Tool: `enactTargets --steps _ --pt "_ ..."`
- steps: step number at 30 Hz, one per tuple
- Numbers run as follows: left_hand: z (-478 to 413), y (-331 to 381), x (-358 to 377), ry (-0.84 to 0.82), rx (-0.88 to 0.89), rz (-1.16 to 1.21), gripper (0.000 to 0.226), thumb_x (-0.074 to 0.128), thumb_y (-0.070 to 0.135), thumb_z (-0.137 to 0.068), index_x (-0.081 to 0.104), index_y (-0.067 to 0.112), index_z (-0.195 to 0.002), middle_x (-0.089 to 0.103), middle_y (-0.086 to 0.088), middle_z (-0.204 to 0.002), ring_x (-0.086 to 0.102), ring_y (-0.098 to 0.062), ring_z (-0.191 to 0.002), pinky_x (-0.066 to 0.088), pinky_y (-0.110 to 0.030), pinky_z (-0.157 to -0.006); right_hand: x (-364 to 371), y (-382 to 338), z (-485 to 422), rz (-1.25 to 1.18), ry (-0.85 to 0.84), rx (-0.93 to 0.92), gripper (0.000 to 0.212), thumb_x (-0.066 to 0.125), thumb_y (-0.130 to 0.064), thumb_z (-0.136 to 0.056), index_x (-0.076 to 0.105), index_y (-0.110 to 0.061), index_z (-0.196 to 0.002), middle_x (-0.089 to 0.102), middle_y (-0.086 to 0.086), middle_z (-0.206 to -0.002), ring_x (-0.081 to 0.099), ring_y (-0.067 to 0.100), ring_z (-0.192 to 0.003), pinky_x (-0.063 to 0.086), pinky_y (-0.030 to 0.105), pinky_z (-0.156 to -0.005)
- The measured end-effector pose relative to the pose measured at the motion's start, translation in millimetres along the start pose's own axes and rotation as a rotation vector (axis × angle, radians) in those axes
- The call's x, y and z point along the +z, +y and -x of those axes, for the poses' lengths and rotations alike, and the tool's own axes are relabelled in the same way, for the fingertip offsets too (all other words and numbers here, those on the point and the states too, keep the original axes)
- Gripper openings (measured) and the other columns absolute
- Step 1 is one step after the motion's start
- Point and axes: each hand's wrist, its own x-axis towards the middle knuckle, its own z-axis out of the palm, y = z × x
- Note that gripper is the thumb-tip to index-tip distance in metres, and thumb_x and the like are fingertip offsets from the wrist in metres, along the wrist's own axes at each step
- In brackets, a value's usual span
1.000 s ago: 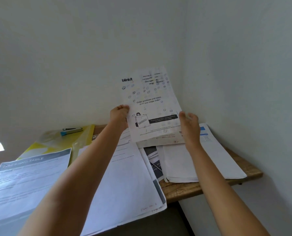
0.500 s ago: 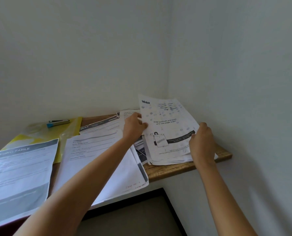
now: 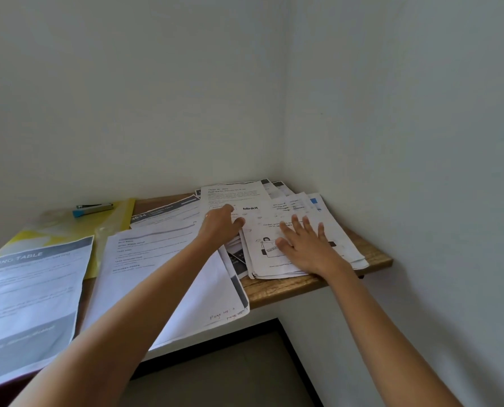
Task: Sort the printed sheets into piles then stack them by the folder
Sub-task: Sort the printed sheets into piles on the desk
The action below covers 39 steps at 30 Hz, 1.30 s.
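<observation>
At right pile [image 3: 358, 258], your raised sheet [image 3: 262, 239] now lies flat, one more sorted — right hand [image 3: 306, 245] splayed, pressing; left hand [image 3: 219, 226] grip unclear.

2 hands, mid-frame: left hand [image 3: 221, 223], right hand [image 3: 306, 245]. 1 yellow folder [image 3: 118, 212] upper left, 1 blue-silver tool [image 3: 93, 209] on it. 1 wooden table [image 3: 303, 284]. Printed sheets [image 3: 162, 259]: approx 4 heaps, exact no. unclear.

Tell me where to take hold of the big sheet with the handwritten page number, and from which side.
Pinch the sheet at its near right corner, by the handwritten note, coming from the front of the table. It lies flat, but that corner hangs past the wooden edge, so it can likely be pinched from above and below without prying.
</observation>
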Motion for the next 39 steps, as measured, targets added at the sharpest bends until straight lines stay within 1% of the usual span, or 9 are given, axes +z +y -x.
enactTargets --steps 7,12,18,23,28,32,35,37,39 --pt "-21.7 -20.8 -6.5 -0.057 -0.084 -0.160 0.059 0.047 0.047 -0.096 0.042 0.003 -0.135 0.052 -0.019 -0.135 0.047 -0.037 -0.124 0.036 -0.042 -0.105 5.4 6.7 -2.7 0.007 -0.083 0.135 0.066 0.010 -0.059 -0.097 -0.001 -0.026 -0.152 -0.009 0.008 -0.160 -0.009 0.030 -0.146 -0.010 0.051 -0.116" --pt "-37.2 -36.8 -7.5 -0.069 -0.160 -0.169 0.063 0.046 0.052 -0.095 0.042 0.004 -0.135 0.052 -0.018 -0.134 0.048 -0.036 -0.123 0.037 -0.045 -0.105 -0.5 7.0 -2.6 0.013 -0.132 0.182 0.068 0.011 -0.059 -0.097 -0.004 -0.023 -0.152 -0.013 0.011 -0.159 -0.014 0.031 -0.145 -0.012 0.050 -0.114" --pt "-56.2 -49.9 -8.7 -0.066 -0.237 -0.128 0.067 0.048 0.055 -0.093 0.039 0.005 -0.137 0.051 -0.016 -0.137 0.047 -0.036 -0.126 0.037 -0.046 -0.105 -14.0 -15.5 -46.0 -0.060 -0.008 -0.006 0.064 0.018 -0.048 -0.101 0.001 -0.015 -0.153 -0.009 0.012 -0.159 -0.010 0.024 -0.147 -0.009 0.044 -0.116" --pt "-69.6 -55.6 -2.7 -0.050 -0.279 -0.094 0.072 0.050 0.058 -0.090 0.038 0.006 -0.138 0.050 -0.014 -0.139 0.045 -0.035 -0.128 0.031 -0.049 -0.109 -5.3 -25.2 -75.9 -0.136 -0.030 -0.070 0.062 0.018 -0.047 -0.101 0.003 -0.016 -0.153 -0.007 0.010 -0.160 -0.008 0.022 -0.147 -0.006 0.046 -0.118" --pt "-83.8 -55.7 2.0 -0.012 -0.285 -0.069 0.065 0.058 0.050 -0.088 0.042 0.007 -0.133 0.053 -0.011 -0.134 0.048 -0.033 -0.126 0.029 -0.051 -0.109 11.6 -18.5 -85.4 -0.034 -0.113 -0.019 0.065 0.014 -0.052 -0.100 0.001 -0.017 -0.153 -0.006 0.011 -0.159 -0.006 0.024 -0.147 -0.007 0.047 -0.117" --pt "-86.4 -54.4 2.3 0.072 -0.304 0.008 0.054 0.066 0.032 -0.086 0.045 0.003 -0.127 0.058 -0.012 -0.126 0.053 -0.033 -0.119 0.034 -0.050 -0.107 15.0 -18.9 -87.6 -0.007 -0.106 -0.017 0.066 0.013 -0.054 -0.099 0.000 -0.018 -0.153 -0.006 0.010 -0.160 -0.005 0.024 -0.147 -0.006 0.046 -0.118" --pt "-85.5 -53.3 -0.4 0.194 -0.313 0.169 0.042 0.063 0.014 -0.089 0.045 -0.001 -0.123 0.056 -0.016 -0.124 0.056 -0.035 -0.111 0.047 -0.039 -0.088 16.6 -18.5 -88.0 -0.001 -0.102 -0.017 0.066 0.014 -0.054 -0.099 0.001 -0.019 -0.153 -0.006 0.009 -0.160 -0.005 0.023 -0.147 -0.006 0.045 -0.118" --pt "-84.9 -50.9 -4.2 0.256 -0.322 0.237 0.037 0.058 0.008 -0.090 0.045 -0.002 -0.123 0.052 -0.019 -0.125 0.057 -0.035 -0.109 0.045 -0.035 -0.076 16.3 -18.0 -88.4 -0.002 -0.099 -0.017 0.066 0.014 -0.054 -0.099 0.001 -0.019 -0.153 -0.006 0.009 -0.160 -0.005 0.023 -0.147 -0.006 0.045 -0.118" --pt "-86.1 -48.9 -7.6 0.287 -0.323 0.263 0.033 0.058 0.006 -0.090 0.049 0.000 -0.121 0.052 -0.019 -0.126 0.057 -0.033 -0.105 0.042 -0.031 -0.075 16.2 -18.0 -88.8 -0.007 -0.098 -0.017 0.066 0.014 -0.054 -0.099 0.001 -0.019 -0.153 -0.006 0.009 -0.160 -0.005 0.023 -0.147 -0.006 0.045 -0.118"
